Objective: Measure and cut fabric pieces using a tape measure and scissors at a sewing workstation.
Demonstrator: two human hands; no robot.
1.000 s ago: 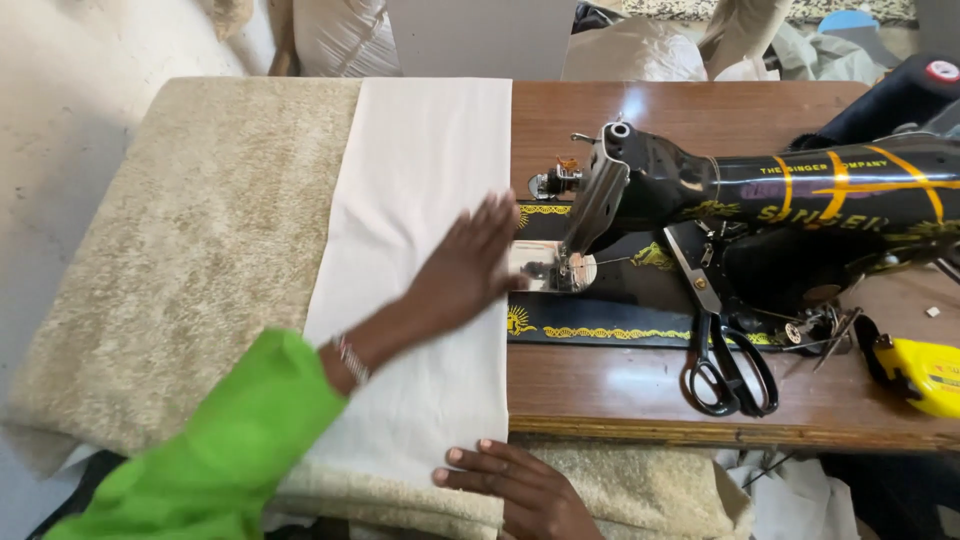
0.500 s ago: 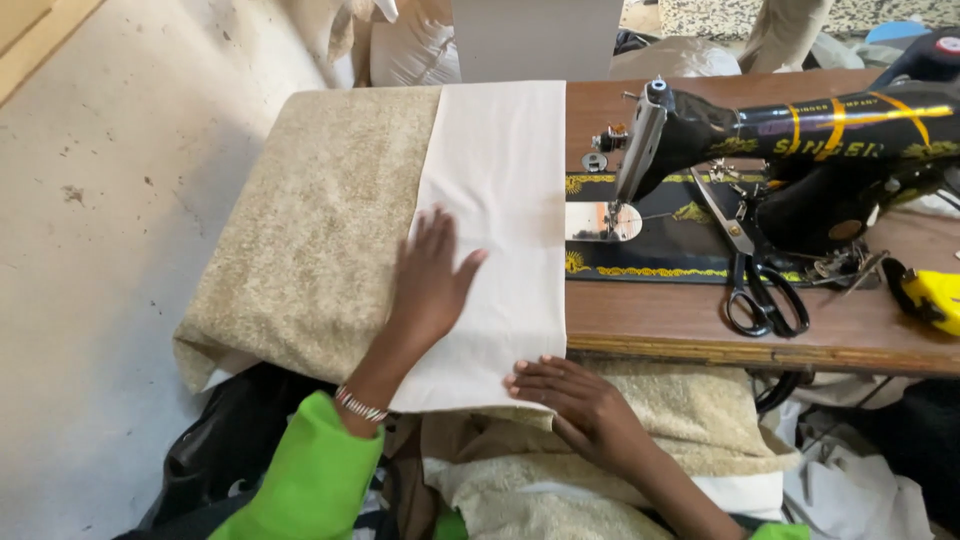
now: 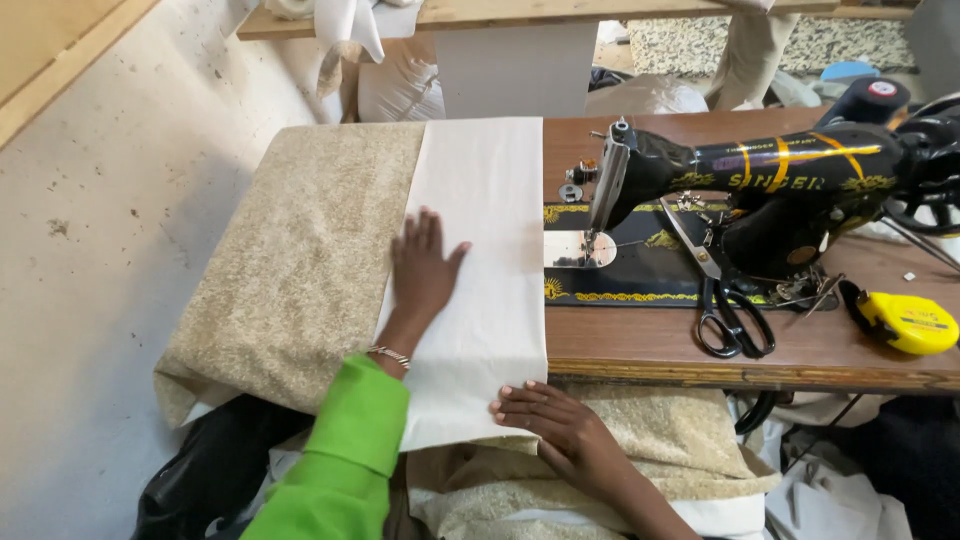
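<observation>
Leftmost, the tan textured fabric (image 3: 300,260) drapes over the edge of the surface (image 3: 650,345), and the white cloth panel (image 3: 480,250) lies on top of it, its long axis running straight away from me toward the far edge. My left hand (image 3: 422,272) rests flat on that panel near its left border, fingers (image 3: 428,232) spread wide and pointing away, holding nothing, only pressing down. Nearer to me, my right hand (image 3: 555,428) sits at the panel's near right corner, fingers (image 3: 515,395) stretched flat and close together on the hem, also gripping nothing. So the cloth lies under both palms, stretching ahead of my left fingers and to the left of my right ones. Its right edge runs parallel to the black sewing machine (image 3: 760,190), whose needle plate (image 3: 578,250) lies just beside that edge; my left hand is the nearer to it. Scissors (image 3: 728,315) and a yellow tape measure (image 3: 908,322) lie further right.
</observation>
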